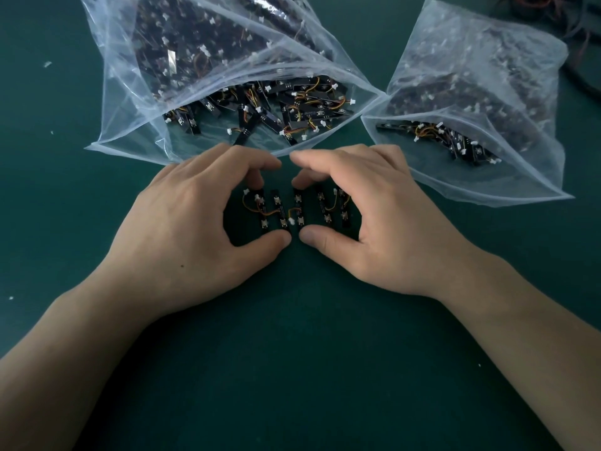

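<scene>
Your right hand (374,203) hides part of the board strips (296,203); the dark tangle (579,14), perhaps cables, runs off the corner.

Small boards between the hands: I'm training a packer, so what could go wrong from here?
Loose wires cross between neighbours, so squeezing the small boards together with the left hand and right hand may snag or tilt some. The open bag lies close behind; strays could slide in.

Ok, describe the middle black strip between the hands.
On the dark green mat, the left hand and right hand frame five small black circuit strips. The middle strip sits above the gap between the thumbs; only it has a white plug at its lower left.
</scene>
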Demonstrator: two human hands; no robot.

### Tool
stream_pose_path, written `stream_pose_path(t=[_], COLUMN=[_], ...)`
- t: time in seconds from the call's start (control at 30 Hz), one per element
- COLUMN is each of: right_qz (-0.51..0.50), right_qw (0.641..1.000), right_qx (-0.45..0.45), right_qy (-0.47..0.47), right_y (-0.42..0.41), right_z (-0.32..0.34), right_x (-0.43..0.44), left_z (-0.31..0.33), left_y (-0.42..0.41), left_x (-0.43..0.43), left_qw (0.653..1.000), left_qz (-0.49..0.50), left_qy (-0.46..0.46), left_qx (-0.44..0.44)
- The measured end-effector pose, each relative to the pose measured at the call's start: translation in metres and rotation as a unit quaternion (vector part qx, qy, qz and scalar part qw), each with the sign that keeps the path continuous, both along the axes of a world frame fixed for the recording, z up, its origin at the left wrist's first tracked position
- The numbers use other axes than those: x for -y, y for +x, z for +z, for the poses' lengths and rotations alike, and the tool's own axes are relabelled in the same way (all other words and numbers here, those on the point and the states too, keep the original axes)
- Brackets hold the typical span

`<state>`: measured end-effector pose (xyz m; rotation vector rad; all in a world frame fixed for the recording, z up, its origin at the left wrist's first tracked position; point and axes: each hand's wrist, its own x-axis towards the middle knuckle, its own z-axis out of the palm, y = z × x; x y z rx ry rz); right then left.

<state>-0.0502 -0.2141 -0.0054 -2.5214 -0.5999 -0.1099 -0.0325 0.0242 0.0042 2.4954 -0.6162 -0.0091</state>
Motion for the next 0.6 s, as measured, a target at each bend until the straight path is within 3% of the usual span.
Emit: stream_pose_path(t=[0.47, 0.6], right_qz=[-0.003, 0.005], right_qw=[1.0, 1.0], right_qx=[-0.006, 0.001], right_qy=[0.02, -0.016], right_y=[-0.002, -0.005], right_z=[0.002, 0.004], right_x=[0.007, 0.018], left_z=[-0.001, 0.0], left_y=[0.0, 0.0], left_x=[-0.001, -0.002], left_qw=[1.0, 1.0], left_qz=[-0.007, -0.009], left_qy=[0.001, 0.001], left_qx=[-0.003, -0.004])
